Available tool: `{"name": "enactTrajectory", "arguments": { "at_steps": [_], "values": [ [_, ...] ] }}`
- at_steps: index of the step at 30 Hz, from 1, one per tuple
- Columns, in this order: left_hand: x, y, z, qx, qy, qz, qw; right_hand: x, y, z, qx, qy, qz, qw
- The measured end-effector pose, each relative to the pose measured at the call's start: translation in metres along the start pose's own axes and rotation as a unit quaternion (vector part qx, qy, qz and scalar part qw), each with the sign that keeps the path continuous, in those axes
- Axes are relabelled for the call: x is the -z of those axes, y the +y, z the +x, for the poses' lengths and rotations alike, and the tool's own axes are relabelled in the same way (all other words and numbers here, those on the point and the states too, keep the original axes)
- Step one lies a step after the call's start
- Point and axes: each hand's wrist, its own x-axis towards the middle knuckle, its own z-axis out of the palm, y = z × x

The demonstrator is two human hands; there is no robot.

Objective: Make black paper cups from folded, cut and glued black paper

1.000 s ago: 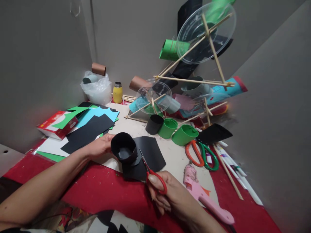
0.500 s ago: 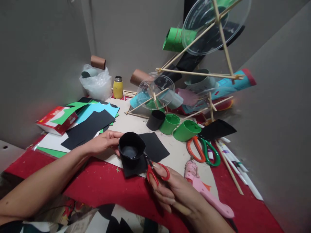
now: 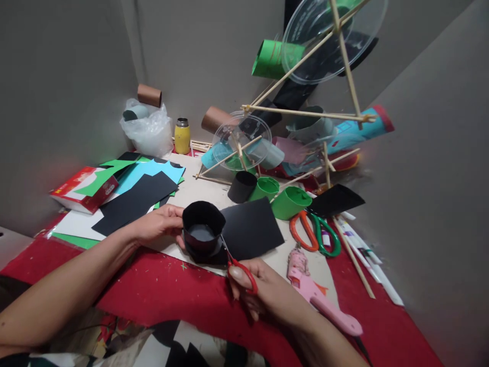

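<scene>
My left hand [image 3: 160, 224] grips a black paper cup [image 3: 202, 232] that stands on a sheet of black paper [image 3: 250, 229], its open mouth facing up. My right hand [image 3: 263, 293] is closed around small red-handled scissors [image 3: 239, 265]. Their blades reach the black paper right at the base of the cup. Both hands work over a beige board [image 3: 198, 191] on a red cloth [image 3: 164, 295].
Black and green paper cups [image 3: 267, 191] stand behind, with orange and green scissors [image 3: 315, 234] and a pink glue gun [image 3: 317, 298] to the right. A stick-and-plastic-plate model [image 3: 305, 97] rises at the back. Coloured sheets [image 3: 133, 188], a red box [image 3: 82, 191], a bag [image 3: 147, 130] and a yellow jar [image 3: 182, 136] lie left.
The black sheet under the cup has turned, so more of it now sticks out to the right. The scissors have shifted along the cup's base and closed somewhat.
</scene>
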Motion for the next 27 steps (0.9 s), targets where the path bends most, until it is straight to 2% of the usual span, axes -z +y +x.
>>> {"name": "enactTrajectory", "arguments": {
  "at_steps": [7,16,22,27],
  "values": [
    [-0.001,-0.005,0.001,0.001,0.014,-0.023,1.000,-0.004,0.007,0.004,0.029,0.002,0.053,0.998],
    [0.005,-0.015,0.001,0.008,0.022,-0.038,0.999,-0.002,0.003,0.002,0.014,0.019,0.037,0.999],
    [0.006,-0.011,-0.001,0.012,0.051,-0.039,0.998,-0.001,-0.002,-0.001,0.010,0.024,0.027,0.999],
    [-0.005,0.000,-0.004,0.036,0.071,-0.047,0.996,-0.003,-0.005,-0.002,0.004,0.017,0.000,1.000]
  ]
}}
